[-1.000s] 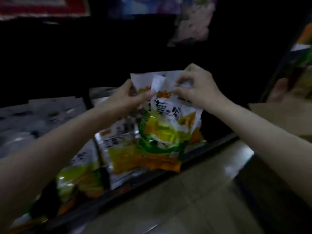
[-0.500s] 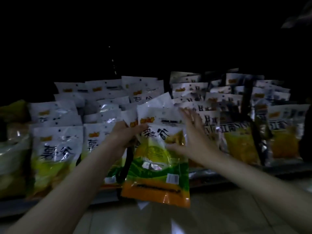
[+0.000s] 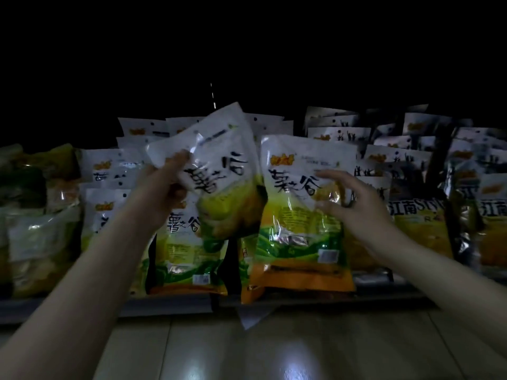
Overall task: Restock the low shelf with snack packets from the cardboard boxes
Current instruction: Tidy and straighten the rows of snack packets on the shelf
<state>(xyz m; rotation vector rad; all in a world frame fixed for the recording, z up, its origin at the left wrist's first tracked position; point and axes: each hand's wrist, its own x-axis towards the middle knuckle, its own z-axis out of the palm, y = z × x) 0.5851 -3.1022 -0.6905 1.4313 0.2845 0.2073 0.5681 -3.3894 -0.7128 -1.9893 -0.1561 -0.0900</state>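
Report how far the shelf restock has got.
Done: rows of packets already fill the low shelf. In hand: the left hand grips a tilted packet; the right hand touches an upright front packet. Left: placing the tilted one. No boxes are in view.

A shop, probably: identical snack packets (image 3: pixel 304 215) stand in rows (lighting is dim) on a low shelf (image 3: pixel 315 298).
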